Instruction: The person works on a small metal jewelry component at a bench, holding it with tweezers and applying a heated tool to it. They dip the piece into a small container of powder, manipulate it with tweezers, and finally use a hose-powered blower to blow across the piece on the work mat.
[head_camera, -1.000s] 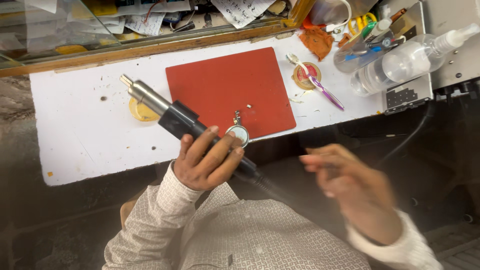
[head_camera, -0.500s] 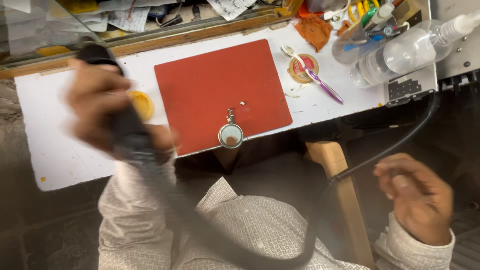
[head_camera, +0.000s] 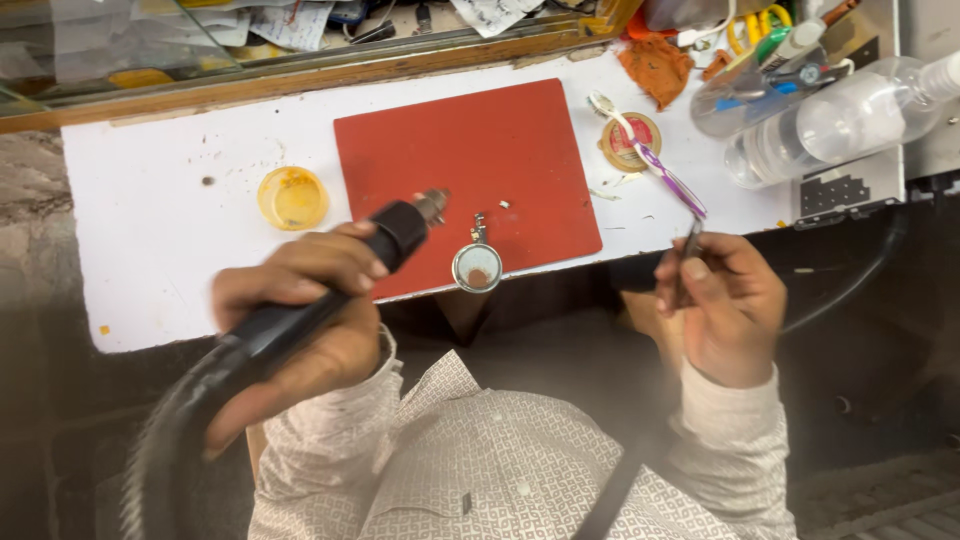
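My left hand (head_camera: 300, 310) grips a black rotary tool handpiece (head_camera: 330, 290) with a thick flexible hose; its metal tip (head_camera: 432, 205) points up and right over the red mat (head_camera: 465, 170). A small round watch case (head_camera: 477, 266) lies at the mat's near edge, just right of the tip. My right hand (head_camera: 722, 300) is raised below the table edge and pinches a thin dark tool (head_camera: 690, 245) between thumb and fingers.
A white worktop (head_camera: 160, 230) carries a yellow dish (head_camera: 292, 197), a round tin (head_camera: 630, 142) with a purple-handled brush (head_camera: 665, 180) across it, an orange rag (head_camera: 655, 65) and clear plastic bottles (head_camera: 830, 115). A wooden ledge runs along the back.
My left hand brought the handpiece from the far left down towards the mat, tip now near the watch case. My right hand rose from low right and now holds a thin tool.
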